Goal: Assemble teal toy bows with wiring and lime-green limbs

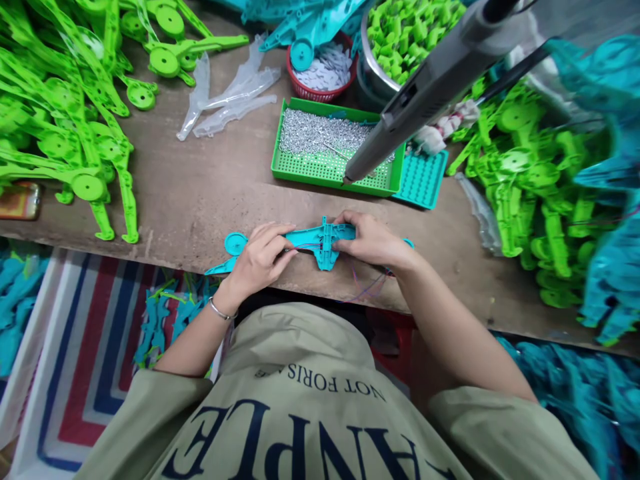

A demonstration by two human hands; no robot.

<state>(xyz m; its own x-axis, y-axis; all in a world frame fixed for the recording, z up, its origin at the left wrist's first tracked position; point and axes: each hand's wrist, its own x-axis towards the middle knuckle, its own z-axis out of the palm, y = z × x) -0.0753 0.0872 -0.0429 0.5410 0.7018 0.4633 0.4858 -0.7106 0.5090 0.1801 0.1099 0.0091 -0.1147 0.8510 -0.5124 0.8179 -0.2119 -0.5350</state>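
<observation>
A turquoise plastic toy part (pixel 327 243), long with a crosspiece in its middle, lies near the table's front edge. Thin red and blue wires (pixel 367 290) run along it and trail off its right side. My left hand (pixel 263 257) is closed over the left stretch of the part, thumb and fingers pinching at the wires. On the right of the crosspiece, my right hand (pixel 370 237) grips the part between thumb and fingers. A round disc (pixel 235 243) and a pointed end show beyond my left hand.
A grey electric screwdriver (pixel 425 93) hangs above a green tray (pixel 337 185) of screws. Bright green plastic parts (pixel 65 113) pile up at left, more (pixel 530 173) at right. Behind are a red basket (pixel 320 93), a metal bowl (pixel 367 53) and clear plastic pieces (pixel 235 93).
</observation>
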